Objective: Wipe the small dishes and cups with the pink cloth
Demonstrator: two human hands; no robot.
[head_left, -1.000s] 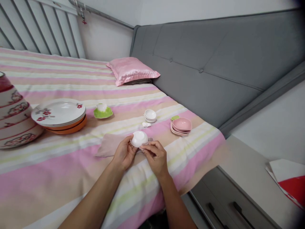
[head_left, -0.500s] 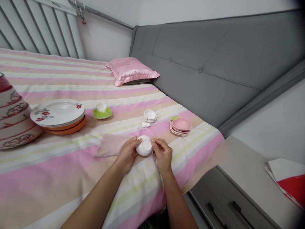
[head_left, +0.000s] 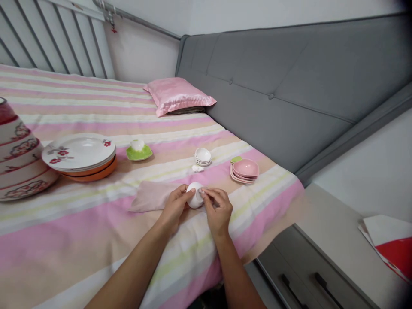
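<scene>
My left hand grips a small white bowl by its side, thumb on the outside, with its underside turned toward me. At the bowl's right side, the fingertips of my right hand are pinched together against the base. Whatever they may pinch is too small to make out. A folded beige-pink cloth lies on the bed beside my left hand. Beyond the hands stands a stack of small white bowls, with a small crumpled white piece in front of it.
Pink dishes are stacked at the right, by a grey headboard. A green leaf-shaped dish carries a small white cup. Floral plates rest on orange ones, beside patterned stacked bowls. Farther back lies a pink pillow.
My right fingertips have moved from the bowl's right edge leftward onto its base. The bowl has turned and tilted slightly in my left hand.
</scene>
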